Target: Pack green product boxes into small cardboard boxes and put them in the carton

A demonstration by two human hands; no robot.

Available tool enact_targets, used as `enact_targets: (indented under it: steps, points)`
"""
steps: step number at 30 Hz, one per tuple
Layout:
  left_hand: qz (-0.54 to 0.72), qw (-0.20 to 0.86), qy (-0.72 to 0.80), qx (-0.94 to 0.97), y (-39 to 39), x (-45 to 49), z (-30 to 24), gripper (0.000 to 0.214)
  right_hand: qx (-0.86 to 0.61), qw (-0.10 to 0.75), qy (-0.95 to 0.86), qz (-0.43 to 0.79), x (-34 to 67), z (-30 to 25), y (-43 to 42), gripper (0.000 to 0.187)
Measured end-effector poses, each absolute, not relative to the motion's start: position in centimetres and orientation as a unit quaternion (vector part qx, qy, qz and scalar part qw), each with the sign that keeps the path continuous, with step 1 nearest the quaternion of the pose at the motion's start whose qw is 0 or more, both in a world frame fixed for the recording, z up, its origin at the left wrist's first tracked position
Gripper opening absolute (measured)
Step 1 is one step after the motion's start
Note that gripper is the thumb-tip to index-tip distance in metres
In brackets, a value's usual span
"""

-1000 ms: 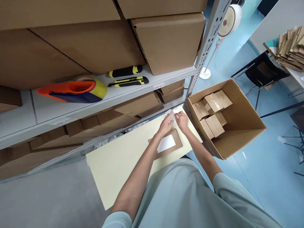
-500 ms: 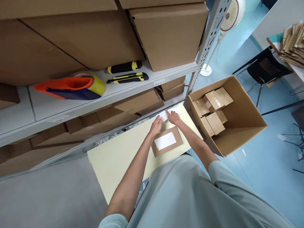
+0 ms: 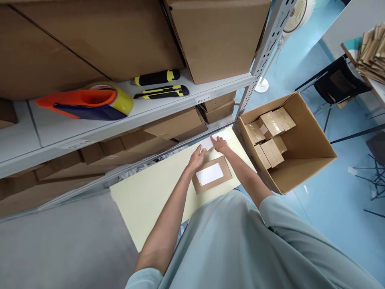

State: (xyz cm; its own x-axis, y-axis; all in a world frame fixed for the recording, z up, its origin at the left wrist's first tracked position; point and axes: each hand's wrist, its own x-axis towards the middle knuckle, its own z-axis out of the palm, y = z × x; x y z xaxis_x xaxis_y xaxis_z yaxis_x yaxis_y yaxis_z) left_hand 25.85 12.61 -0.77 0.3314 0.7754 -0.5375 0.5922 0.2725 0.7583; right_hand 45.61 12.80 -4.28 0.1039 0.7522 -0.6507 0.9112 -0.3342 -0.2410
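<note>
Head view, looking down on a pale yellow work surface [image 3: 144,200] set against a steel shelving unit [image 3: 168,110]. Both hands are at its far right corner. The left hand [image 3: 197,155] is open, fingers extended, with the fingertips on the near end of a white sheet [image 3: 207,143] that lies flat along the far edge. The right hand [image 3: 220,143] is also open and spread palm-down across the middle of the same sheet, whose other end shows beyond it. Neither hand grips anything; the flat press from two sides appears meant to keep the thin sheet from sliding or lifting. Just nearer the body, touching neither hand, lies a flat brown cardboard packet [image 3: 226,176] with a white label [image 3: 209,174] squarely on its face, label up so that it is readable. An open carton [image 3: 303,158] stands on the floor tight against the right side of the work surface, tilted toward the person. Small taped boxes [image 3: 270,138] are packed in rows against its near wall, and the rest of its inside is bare. Its position puts it within reach of the right arm. On the shelf above sit an orange tape dispenser [image 3: 87,102] and two yellow-and-black utility knives [image 3: 159,84], side by side at the front edge, which looks like storage at arm's reach. Large cartons [image 3: 216,36] fill the shelf behind them. A fan [image 3: 297,16] and a black chair [image 3: 338,82] stand well apart on the blue floor.
</note>
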Motion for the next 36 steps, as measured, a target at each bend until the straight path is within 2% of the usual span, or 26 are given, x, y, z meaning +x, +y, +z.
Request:
enact_targets:
  steps: [9,13,16,18,20,22,24,26,27,31,34,36]
  points:
    - [0.11,0.539,0.574,0.607,10.4,22.6,1.7,0.074,0.735,0.107,0.556,-0.375,46.2,-4.6,12.8,0.088]
    - [0.191,0.524,0.58,0.594,7.2,20.0,4.4,0.072,0.743,0.092,0.546,-0.377,45.8,-3.7,12.9,0.082]
    - [0.258,0.517,0.582,0.572,4.4,18.3,6.7,0.069,0.746,0.071,0.54,-0.383,46.0,-2.1,13.2,0.086]
    - [0.291,0.526,0.577,0.553,2.4,17.3,8.2,0.073,0.745,0.053,0.54,-0.389,46.5,-0.9,13.1,0.09]
    - [0.313,0.545,0.567,0.532,0.5,16.4,9.3,0.085,0.74,0.033,0.549,-0.388,47.0,0.4,12.1,0.088]
    - [0.323,0.568,0.562,0.507,-1.3,15.5,10.0,0.102,0.727,-0.024,0.565,-0.39,47.1,1.7,9.8,0.074]
    - [0.32,0.593,0.562,0.48,-2.8,14.8,10.3,0.11,0.684,-0.142,0.577,-0.423,46.7,3.3,6.1,0.06]
    - [0.298,0.617,0.56,0.466,-3.8,14.4,10.4,0.099,0.596,-0.258,0.569,-0.504,45.9,5.3,1.6,0.058]
    - [0.281,0.626,0.558,0.467,-4.1,14.3,10.5,0.088,0.552,-0.275,0.566,-0.547,45.4,6.3,-0.7,0.057]
    - [0.238,0.625,0.556,0.494,-4.4,14.9,11.2,0.061,0.513,-0.232,0.529,-0.636,43.3,9.7,-7.7,0.052]
    - [0.272,0.596,0.562,0.504,-4.3,16.3,12.3,0.055,0.547,-0.209,0.497,-0.64,42.0,11.2,-9.6,0.052]
    - [0.309,0.583,0.563,0.497,-4.5,17.3,13.3,0.054,0.566,-0.231,0.463,-0.642,41.2,12.1,-9.7,0.056]
